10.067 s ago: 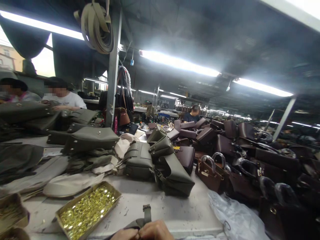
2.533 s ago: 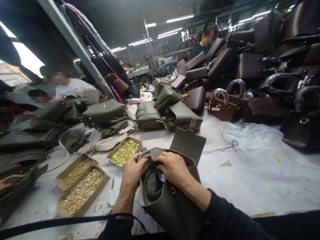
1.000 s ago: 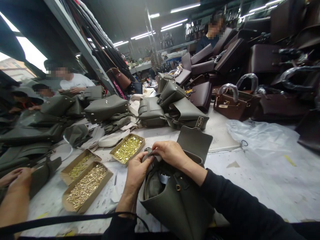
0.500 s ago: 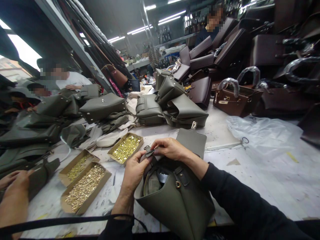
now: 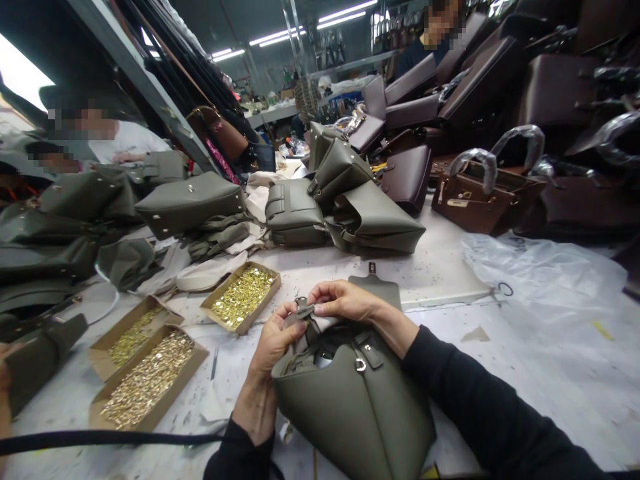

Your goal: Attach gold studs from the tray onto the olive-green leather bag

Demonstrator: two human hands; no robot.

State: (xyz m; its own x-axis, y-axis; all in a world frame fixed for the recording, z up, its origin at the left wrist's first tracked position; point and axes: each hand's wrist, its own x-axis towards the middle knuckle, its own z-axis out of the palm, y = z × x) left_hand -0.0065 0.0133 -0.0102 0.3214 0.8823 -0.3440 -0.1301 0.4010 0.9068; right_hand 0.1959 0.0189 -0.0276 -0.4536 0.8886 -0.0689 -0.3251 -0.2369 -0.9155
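An olive-green leather handbag [image 5: 350,407] stands tilted on the table in front of me, with its top gaping. Its small leather tab [image 5: 304,312] is pinched between my left hand [image 5: 274,339] and my right hand [image 5: 345,300], at the far left corner of the opening. Both hands are closed, thumbs against fingers. A metal D-ring [image 5: 361,365] hangs from a tab on the near side panel. Behind my right wrist lies the bag's flap [image 5: 380,290] with a metal clasp at its end. The inside of the bag is mostly hidden.
Cardboard trays of gold metal pieces stand left: one tray [image 5: 274,291] farther back, another tray [image 5: 193,363] nearer. Green handbags [image 5: 295,213] are heaped behind, brown handbags [image 5: 480,200] at right. Clear plastic [image 5: 545,267] lies right. Co-workers sit left; one stands behind.
The view has swung slightly right. My hands keep their pinch on the tab, and the bag has turned a little, its flap lying lower behind my wrist.
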